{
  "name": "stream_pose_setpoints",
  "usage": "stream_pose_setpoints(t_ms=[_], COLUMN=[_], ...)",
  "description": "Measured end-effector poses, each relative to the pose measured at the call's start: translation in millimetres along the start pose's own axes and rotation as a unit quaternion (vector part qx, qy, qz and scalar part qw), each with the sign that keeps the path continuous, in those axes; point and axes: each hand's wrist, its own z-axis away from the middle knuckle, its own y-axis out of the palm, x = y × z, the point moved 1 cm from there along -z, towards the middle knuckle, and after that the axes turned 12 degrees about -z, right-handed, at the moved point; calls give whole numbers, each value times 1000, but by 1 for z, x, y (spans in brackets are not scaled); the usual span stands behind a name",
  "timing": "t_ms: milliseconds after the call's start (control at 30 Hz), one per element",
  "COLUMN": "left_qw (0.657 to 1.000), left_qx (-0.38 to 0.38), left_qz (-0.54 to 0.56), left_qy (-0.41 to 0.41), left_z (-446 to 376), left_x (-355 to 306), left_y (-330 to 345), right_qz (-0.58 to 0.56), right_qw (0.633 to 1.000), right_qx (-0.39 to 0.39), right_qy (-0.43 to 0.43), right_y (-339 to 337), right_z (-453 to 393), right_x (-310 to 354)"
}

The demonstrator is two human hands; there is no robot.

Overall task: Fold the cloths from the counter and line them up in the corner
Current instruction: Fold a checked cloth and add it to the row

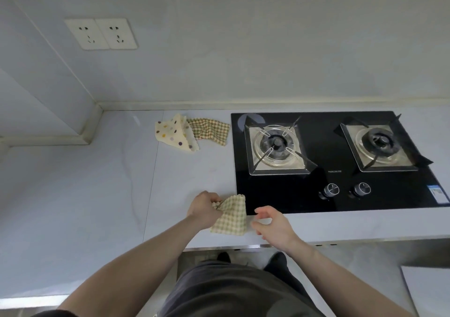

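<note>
Left hand (204,209) pinches the green checked cloth (230,216) on the worktop (97,195) just left of the hob (336,160), long axis running away from the person. Right hand (272,224) hovers released beside it. The hob's lettering is unreadable.

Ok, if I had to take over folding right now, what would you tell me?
Left hand: pinching the top corner of the green checked cloth at the counter's front edge, beside the stove.
Right hand: open, empty, just right of that cloth.
Further back: a dotted cloth lies partly over another checked cloth, both crumpled.
Done: nothing sits in the corner yet.
Left: finish folding this one, fold the other two, then line all three up in the corner.
</note>
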Motion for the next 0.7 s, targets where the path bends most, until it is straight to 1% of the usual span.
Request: stream_pose_setpoints(t_ms=[133,267,400,533,633,700], left_qw=[996,991,990,993,997,999], left_qx=[0,7,-2,-3,-6,-5], left_qz=[87,135,139,119,70,23], left_qy=[-15,-19,-17,-7,14,29], left_z=[18,29,32,33,32,31], left_x=[8,16,24,30,31,33], left_y=[-4,-1,1,6,12,16], right_qz=[-1,-49,-40,-30,-15,18], right_qw=[1000,998,999,998,998,998], right_qx=[10,8,-20,-39,-40,-22], right_qy=[-28,-28,-25,-29,-39,-49], right_y=[15,32,38,38,36,35], right_z=[-13,-22,-27,-29,-31,-31], right_x=[3,14,13,8,1,-3])
